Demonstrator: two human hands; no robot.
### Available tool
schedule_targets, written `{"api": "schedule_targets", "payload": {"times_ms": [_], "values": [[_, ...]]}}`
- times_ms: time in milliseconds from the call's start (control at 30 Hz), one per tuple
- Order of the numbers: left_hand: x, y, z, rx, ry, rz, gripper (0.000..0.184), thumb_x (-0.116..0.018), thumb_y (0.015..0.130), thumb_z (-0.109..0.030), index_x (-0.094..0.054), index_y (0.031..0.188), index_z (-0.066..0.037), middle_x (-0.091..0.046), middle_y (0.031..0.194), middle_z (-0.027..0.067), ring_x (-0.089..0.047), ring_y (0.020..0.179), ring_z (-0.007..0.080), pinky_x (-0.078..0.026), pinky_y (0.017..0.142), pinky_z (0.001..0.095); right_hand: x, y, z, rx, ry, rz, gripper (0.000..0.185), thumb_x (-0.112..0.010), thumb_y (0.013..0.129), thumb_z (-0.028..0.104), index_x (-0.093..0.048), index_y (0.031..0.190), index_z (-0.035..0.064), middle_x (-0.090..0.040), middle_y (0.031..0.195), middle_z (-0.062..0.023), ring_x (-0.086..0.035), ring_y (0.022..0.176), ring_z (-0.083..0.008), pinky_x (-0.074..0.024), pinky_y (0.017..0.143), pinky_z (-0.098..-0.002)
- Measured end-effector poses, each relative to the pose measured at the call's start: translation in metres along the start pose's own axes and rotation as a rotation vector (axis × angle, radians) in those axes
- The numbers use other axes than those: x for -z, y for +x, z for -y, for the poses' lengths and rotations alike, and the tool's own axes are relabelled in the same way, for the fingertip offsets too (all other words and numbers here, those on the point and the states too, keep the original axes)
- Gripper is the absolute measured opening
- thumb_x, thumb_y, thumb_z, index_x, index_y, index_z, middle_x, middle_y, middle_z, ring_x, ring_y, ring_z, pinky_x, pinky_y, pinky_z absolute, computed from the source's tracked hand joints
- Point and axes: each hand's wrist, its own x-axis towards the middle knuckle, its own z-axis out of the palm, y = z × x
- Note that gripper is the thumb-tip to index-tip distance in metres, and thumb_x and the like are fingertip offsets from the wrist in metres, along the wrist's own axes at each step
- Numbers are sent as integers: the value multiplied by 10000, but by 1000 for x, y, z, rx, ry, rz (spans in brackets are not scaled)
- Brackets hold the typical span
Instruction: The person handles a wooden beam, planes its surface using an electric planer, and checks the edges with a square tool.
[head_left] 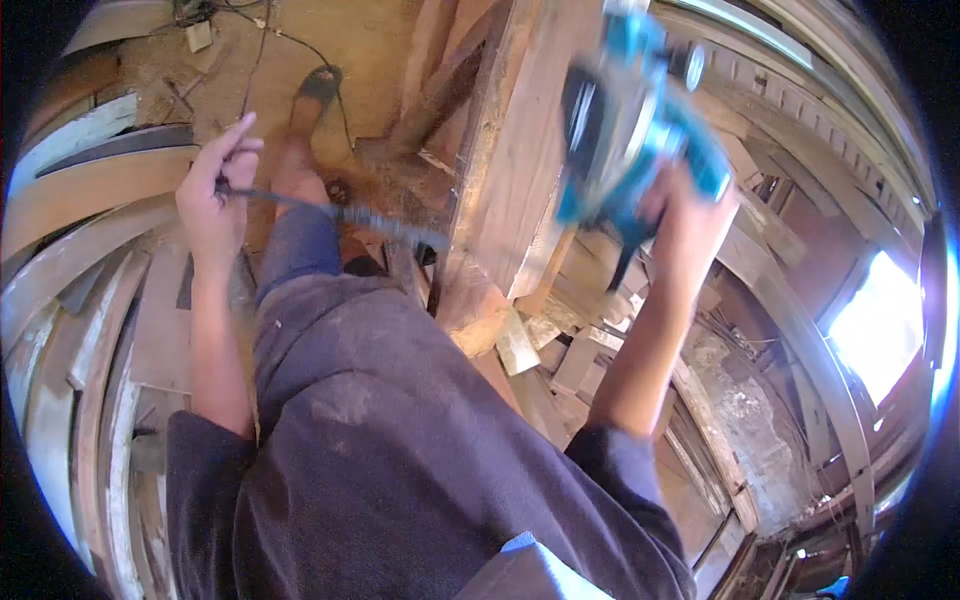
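Observation:
My right hand (690, 215) is wrapped around the handle of a teal electric planer (690, 140), raised over the right side of a wooden workpiece. Motion blurs the planer, so its finer parts do not show. On the left, my left hand (215, 185) has its fingers curled around a dark power cord (290, 200). That cord stretches rightward in front of my legs toward the workpiece, blurred along its length. The thick wooden beam (490, 200) stands between my two hands, with its near end close to my lap. Neither hand touches the beam.
Stacked boards (110, 370) line the left side. Wood offcuts (570, 350) lie below the beam, and more long planks (770, 280) curve along the right. Another cable (310, 50) runs over the floor near my foot (318, 85). A bright opening (880, 325) is at the right.

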Motion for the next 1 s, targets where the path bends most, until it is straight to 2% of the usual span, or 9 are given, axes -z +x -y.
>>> {"api": "schedule_targets", "payload": {"times_ms": [100,167,233,333,533,733,800,833,1000], "values": [[-9,-38,-2,10,86,154,480,-827,901,-153,-719,1367,-120,-759,1016,54,-626,748,141,-522,722,294,30,-157,-85,-146,68,-20,181,-686,915,20,-620,1081,-7,-606,667,-25,-556,512,-103,-432,470,-259],[-18,-50,-3,-47,187,244,515,-853,867,-183,-721,1363,-138,-748,1006,53,-588,690,152,-508,675,304,47,-239,-117,-215,11,-13,296,-769,902,96,-648,1144,-24,-656,777,-42,-590,594,-107,-476,557,-266],[-32,-54,2,-224,186,356,521,-866,853,-242,-728,1344,-140,-733,1025,50,-544,650,170,-485,638,304,47,-261,-128,-265,-58,-36,375,-816,880,161,-680,1172,-32,-691,845,-47,-619,665,-106,-518,642,-272],[-47,-50,8,-179,123,401,524,-860,861,-270,-725,1346,-125,-732,1047,46,-557,663,177,-490,639,319,43,-251,-104,-392,16,-59,382,-815,888,146,-675,1189,-42,-701,867,-67,-624,671,-109,-515,637,-263],[-32,-41,18,-51,54,192,479,-823,920,-253,-721,1367,-114,-739,1018,22,-473,634,110,-427,604,268,4,-100,-35,-74,53,-108,182,-784,909,61,-669,1027,-16,-607,629,-22,-547,479,-96,-399,439,-260],[-7,-33,20,-17,78,100,440,-788,954,-149,-723,1389,-138,-749,1041,-3,-428,641,59,-397,621,218,-23,141,27,107,151,-25,250,-812,883,221,-663,757,64,-572,641,-59,-563,597,-181,-465,581,-337],[-3,-29,16,-41,62,41,425,-786,942,-96,-741,1363,-131,-751,1053,-4,-426,651,55,-404,638,212,-40,196,62,242,230,67,93,-656,954,116,-643,872,73,-519,639,27,-472,499,-87,-382,462,-259],[1,-27,9,11,82,40,362,-767,955,-63,-760,1315,-95,-751,1068,31,-560,737,61,-474,722,213,-43,221,73,241,231,73,93,-656,954,116,-643,872,73,-519,639,27,-472,499,-87,-382,462,-259],[11,-17,-10,-173,78,54,256,-692,993,25,-757,1238,-11,-748,1114,108,-724,1048,166,-538,970,275,-30,287,82,197,245,191,106,-686,947,135,-646,866,80,-510,646,12,-498,542,-114,-424,499,-283]]}}
